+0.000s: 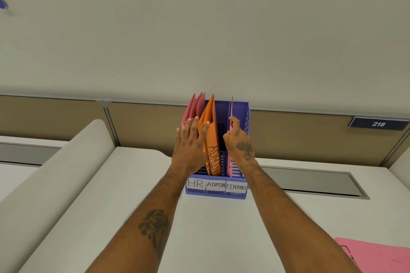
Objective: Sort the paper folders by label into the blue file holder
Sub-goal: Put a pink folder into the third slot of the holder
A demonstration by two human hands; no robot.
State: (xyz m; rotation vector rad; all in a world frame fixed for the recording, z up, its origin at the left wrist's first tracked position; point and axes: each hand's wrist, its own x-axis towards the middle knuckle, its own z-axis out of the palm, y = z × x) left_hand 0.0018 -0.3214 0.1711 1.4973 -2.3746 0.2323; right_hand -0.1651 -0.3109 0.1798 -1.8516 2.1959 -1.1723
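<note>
The blue file holder (240,113) stands on the white desk against the partition, its front labelled HR, ADMIN and FINANCE. Pink folders (193,107) lean in the HR slot and orange folders marked ADMIN (211,131) fill the middle slot. My left hand (190,142) lies flat with spread fingers against the pink and orange folders. My right hand (238,139) pinches a thin pink folder (231,108) that stands upright in the FINANCE slot. Another pink folder (377,255) lies flat on the desk at the bottom right.
A tan partition panel (144,122) runs behind the holder, with a sign reading 216 (378,124) at the right. A grey recessed cable tray (310,182) sits in the desk to the right. A raised white curved ledge (66,173) runs along the left.
</note>
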